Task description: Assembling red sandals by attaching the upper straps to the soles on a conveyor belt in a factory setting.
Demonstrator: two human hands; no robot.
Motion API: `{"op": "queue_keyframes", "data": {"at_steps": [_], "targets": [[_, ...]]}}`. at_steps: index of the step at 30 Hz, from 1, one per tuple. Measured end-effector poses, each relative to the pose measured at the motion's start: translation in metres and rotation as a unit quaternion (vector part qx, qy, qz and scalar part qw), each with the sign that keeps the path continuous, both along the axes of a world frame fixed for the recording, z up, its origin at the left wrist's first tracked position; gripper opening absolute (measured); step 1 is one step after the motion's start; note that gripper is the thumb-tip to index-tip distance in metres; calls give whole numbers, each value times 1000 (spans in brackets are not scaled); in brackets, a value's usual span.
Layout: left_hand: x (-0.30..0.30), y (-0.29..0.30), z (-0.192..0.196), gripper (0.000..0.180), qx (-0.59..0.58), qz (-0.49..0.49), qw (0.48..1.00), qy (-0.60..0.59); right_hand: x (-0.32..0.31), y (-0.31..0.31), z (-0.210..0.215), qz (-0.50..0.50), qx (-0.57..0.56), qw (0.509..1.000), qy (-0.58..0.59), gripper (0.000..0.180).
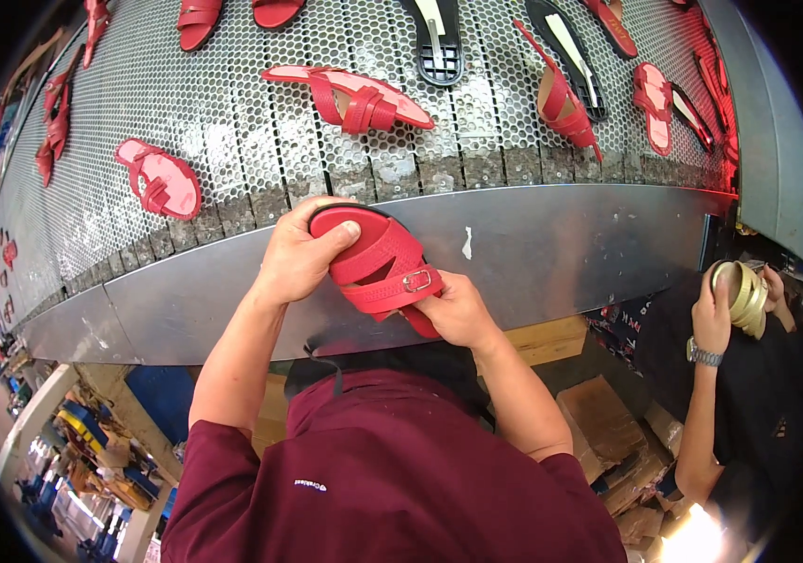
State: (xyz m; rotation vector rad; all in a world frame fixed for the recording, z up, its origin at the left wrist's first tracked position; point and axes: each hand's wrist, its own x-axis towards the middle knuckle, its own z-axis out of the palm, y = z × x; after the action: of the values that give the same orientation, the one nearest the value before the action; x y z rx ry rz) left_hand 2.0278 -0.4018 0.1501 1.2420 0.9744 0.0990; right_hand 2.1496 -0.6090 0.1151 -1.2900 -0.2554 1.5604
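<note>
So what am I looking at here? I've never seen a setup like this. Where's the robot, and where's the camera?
There's no robot here: these are a person's own bare hands. The single picture comes from a wide fisheye camera worn on the head, looking down, which is why straight edges bend. Below is the wearer's maroon shirt. The left hand holds one rounded end of a red buckled sandal, thumb on the insole; the right hand grips its other end, near the buckle.

Beyond is a perforated metal surface, perhaps a conveyor, carrying more red sandals and some black soles facing up. At right, a co-worker's hand holds a gold sandal.
</note>
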Motion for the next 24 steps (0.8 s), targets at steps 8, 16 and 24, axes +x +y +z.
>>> {"op": "queue_keyframes", "data": {"at_steps": [8, 16, 24], "targets": [[25, 14, 28, 20, 66, -252, 957, 124, 21, -6, 4, 121, -26, 986, -110, 28], [2, -9, -21, 22, 81, -152, 975, 143, 56, -20, 10, 215, -154, 932, -246, 35], [0, -43, -13, 28, 447, -181, 873, 73, 77, -53, 8, 107, -205, 923, -307, 29]]}}
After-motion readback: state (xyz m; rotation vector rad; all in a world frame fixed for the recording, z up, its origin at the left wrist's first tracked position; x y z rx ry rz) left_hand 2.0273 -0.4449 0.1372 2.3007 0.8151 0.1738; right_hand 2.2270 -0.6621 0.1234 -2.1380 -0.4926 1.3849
